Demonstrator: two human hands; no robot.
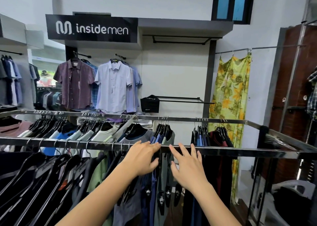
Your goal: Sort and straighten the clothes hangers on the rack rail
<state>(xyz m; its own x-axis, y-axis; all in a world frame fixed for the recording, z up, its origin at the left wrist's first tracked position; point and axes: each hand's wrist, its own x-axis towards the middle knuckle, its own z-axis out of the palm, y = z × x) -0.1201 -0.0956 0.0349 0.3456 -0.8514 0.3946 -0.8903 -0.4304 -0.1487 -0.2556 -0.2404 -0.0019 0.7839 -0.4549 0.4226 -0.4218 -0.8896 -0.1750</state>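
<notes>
**Both hands at the near rail of the clothing rack**

The left hand [144,157] is reaching to the near rack rail [223,151], its fingertips curling over the top edge of the bar and its thumb pressing against the dark hangers [161,157] hanging just beneath; whether it is actually gripping a hanger hook cannot be told. The right hand [187,167] is hovering just beside it, fingers spread and released, holding nothing, its fingertips lying at the rail's near edge. To the left along the same rail, black hangers with wire hooks [77,159] are hanging tilted and unevenly spaced, carrying dark and green shirts. A far rail [180,119] is running parallel behind, holding bunched groups of hangers. On the wall, a purple shirt [75,81] and a pale blue shirt [114,85] are hanging under an "insidemen" sign [92,28].
</notes>
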